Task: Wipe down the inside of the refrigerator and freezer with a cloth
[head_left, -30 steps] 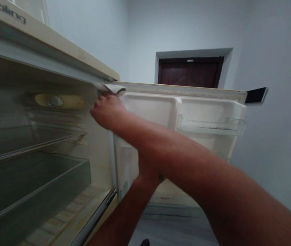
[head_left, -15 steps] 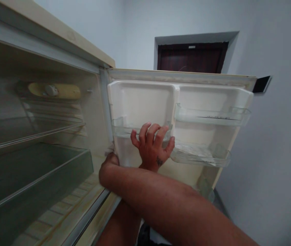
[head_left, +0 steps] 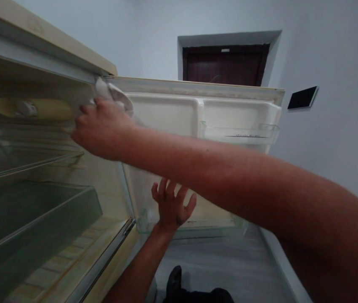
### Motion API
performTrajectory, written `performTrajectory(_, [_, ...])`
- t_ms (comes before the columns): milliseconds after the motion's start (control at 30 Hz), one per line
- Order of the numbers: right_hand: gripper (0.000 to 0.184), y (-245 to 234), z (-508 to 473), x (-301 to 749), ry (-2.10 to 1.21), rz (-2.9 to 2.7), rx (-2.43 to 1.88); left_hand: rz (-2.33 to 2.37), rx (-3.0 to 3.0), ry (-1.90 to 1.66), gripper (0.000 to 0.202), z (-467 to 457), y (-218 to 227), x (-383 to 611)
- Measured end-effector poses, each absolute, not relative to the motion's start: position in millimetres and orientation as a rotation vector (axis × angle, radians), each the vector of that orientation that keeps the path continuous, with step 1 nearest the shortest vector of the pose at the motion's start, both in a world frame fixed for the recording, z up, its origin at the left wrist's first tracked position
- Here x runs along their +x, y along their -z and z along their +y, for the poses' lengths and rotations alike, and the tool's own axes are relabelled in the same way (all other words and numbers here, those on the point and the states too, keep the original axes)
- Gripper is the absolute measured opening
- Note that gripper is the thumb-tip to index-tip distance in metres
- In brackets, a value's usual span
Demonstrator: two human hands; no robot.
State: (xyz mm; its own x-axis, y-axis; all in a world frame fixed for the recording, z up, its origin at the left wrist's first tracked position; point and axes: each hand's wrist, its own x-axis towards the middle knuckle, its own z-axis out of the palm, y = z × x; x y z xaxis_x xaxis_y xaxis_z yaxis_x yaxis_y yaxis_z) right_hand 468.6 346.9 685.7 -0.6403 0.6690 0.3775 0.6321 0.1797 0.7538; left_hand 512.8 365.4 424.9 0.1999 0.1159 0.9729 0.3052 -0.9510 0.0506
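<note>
My right hand (head_left: 101, 128) is shut on a white cloth (head_left: 111, 94), pressing it to the upper corner of the open fridge (head_left: 46, 69) beside the door's hinge side. The fridge door (head_left: 163, 109) stands wide open, and its inner face is cream plastic with clear door bins (head_left: 238, 132). My left hand (head_left: 172, 206) hangs lower with its fingers spread apart, holding nothing, just in front of the door's bottom part. My right forearm hides the middle of the door.
Glass shelves (head_left: 30, 164) and a yellowish lamp cover (head_left: 32, 108) fill the fridge interior. Behind the door are a pale wall (head_left: 333, 50), a dark brown wooden door (head_left: 224, 65) and a black flat panel (head_left: 302, 97). A black shoe (head_left: 174, 282) shows on the grey floor below.
My right hand has risen with the cloth from the door's lower edge to the top corner. My left hand has let go of the door bin and dropped lower.
</note>
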Motion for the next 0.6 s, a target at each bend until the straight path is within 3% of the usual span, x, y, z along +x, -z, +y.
performTrajectory(100, [0.051,-722.3,336.2,473.9,-1.534,2.235,1.430,-0.390,-2.155,1.813,0.053,360.3,-405.6,504.0])
performTrajectory(267, [0.030,-772.7,318.7,525.9,-1.715,2.183,1.645,-0.518,-2.708,1.227,0.023,328.4,-379.0,496.2])
performTrajectory(333, [0.026,-785.1,307.9,560.4,-1.636,2.131,1.848,-0.535,-2.830,1.004,0.028,317.6,-369.2,496.7])
performTrajectory(467, [0.038,-785.2,273.1,631.5,-1.440,2.131,2.160,-0.602,-2.883,0.805,0.046,313.0,-362.2,496.1])
performTrajectory(600, [0.035,-760.7,224.5,684.0,-1.995,2.349,1.899,-0.629,-2.916,0.651,0.053,316.2,-368.9,494.7])
